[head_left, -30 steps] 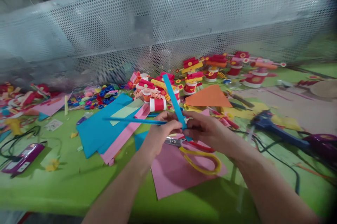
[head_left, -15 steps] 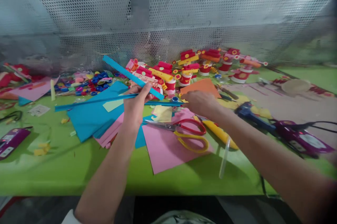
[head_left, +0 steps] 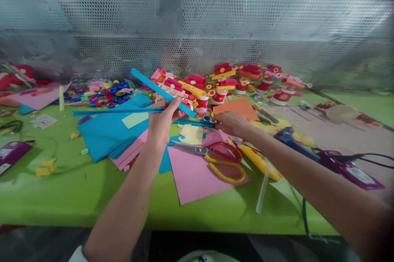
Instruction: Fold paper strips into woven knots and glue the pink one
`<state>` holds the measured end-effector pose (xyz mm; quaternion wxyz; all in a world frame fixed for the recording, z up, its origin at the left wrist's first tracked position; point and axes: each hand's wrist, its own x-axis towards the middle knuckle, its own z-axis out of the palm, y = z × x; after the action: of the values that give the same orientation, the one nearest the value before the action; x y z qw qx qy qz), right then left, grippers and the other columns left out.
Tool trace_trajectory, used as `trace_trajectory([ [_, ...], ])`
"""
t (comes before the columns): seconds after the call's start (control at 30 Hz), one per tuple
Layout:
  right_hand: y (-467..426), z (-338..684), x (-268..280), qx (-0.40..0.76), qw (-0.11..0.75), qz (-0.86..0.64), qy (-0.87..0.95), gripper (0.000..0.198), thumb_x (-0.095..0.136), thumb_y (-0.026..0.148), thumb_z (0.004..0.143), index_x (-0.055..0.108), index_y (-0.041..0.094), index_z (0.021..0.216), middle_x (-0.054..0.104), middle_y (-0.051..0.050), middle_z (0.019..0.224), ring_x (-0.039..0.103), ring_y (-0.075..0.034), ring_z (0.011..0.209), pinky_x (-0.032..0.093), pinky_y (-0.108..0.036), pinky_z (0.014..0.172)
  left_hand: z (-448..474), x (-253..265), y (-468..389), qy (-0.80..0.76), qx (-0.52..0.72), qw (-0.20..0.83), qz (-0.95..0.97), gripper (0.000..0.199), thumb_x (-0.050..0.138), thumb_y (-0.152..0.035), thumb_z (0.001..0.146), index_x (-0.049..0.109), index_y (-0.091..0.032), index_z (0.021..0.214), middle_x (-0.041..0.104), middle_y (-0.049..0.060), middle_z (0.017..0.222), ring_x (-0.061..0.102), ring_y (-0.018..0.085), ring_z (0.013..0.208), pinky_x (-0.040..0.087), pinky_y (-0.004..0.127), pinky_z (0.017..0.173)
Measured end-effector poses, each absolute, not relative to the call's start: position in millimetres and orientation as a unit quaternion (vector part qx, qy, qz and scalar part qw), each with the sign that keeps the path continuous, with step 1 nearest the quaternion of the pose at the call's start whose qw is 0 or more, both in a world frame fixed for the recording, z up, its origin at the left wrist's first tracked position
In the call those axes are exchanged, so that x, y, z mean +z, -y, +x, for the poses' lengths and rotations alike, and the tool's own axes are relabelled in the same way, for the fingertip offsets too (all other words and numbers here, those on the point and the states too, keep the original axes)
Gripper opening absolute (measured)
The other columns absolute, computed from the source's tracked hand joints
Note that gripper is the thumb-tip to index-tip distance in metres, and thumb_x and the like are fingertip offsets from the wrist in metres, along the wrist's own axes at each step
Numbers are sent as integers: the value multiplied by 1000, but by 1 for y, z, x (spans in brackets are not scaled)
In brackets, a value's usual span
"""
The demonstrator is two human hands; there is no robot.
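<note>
My left hand [head_left: 161, 124] is closed around blue paper strips. One flat blue strip [head_left: 150, 83] slants up to the left from under the thumb. A bundle of thinner blue strips [head_left: 107, 111] sticks out leftward, nearly level. To the right of that hand, narrow blue strips [head_left: 193, 122] reach across to my right hand [head_left: 230, 123], whose fingers close at their right end; the fingertips are partly hidden. Scissors [head_left: 205, 150] with red and yellow handles lie below, on a pink sheet [head_left: 197, 180]. Blue sheets [head_left: 101, 134] lie under the left strips.
Red, yellow and white cup models [head_left: 220, 95] stand along the perforated panel. Colourful caps [head_left: 113, 93] are heaped at back left. A yellow cutter [head_left: 260, 161], a clear stick [head_left: 262, 192] and a blue glue gun [head_left: 295, 145] lie right. An orange sheet [head_left: 237, 108] is behind my right hand.
My left hand has shifted slightly right with the slanting blue strip. The thin strips on its left now lie more level. My right hand stays at the strips' right end.
</note>
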<state>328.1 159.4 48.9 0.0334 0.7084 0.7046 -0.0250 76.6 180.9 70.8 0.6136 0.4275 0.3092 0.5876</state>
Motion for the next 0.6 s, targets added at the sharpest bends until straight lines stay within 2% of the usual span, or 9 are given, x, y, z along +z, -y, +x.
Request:
trace_trajectory([
  [0.1,-161,332,49,-83,-33,716,-693,20,58,20,89,75,18,100,74,-16,111,66,-33,104,49,-38,79,78,70,-180,-310,575,614,444,33,86,-43,66,64,-19,63,61,-2,57,62,12,57,56,25,62],
  [0.23,-160,342,59,-225,-136,693,-671,14,65,29,85,73,19,89,75,-9,91,66,-22,82,51,-32,73,81,67,-181,-315,571,619,438,32,87,-41,65,65,-19,63,63,-1,58,60,10,55,56,25,62],
  [0.4,-147,344,69,-387,-246,645,-612,34,73,51,77,70,19,85,71,-5,81,62,-14,68,52,-27,63,81,64,-181,-318,574,613,439,32,86,-40,67,64,-18,62,61,-2,56,61,10,55,57,25,64],
  [0.6,-136,347,77,-440,-308,628,-563,37,81,51,70,68,18,82,67,-2,75,60,-11,66,52,-27,64,81,64,-181,-332,573,613,431,30,87,-39,65,66,-18,65,60,-3,55,59,10,53,59,26,67],
])
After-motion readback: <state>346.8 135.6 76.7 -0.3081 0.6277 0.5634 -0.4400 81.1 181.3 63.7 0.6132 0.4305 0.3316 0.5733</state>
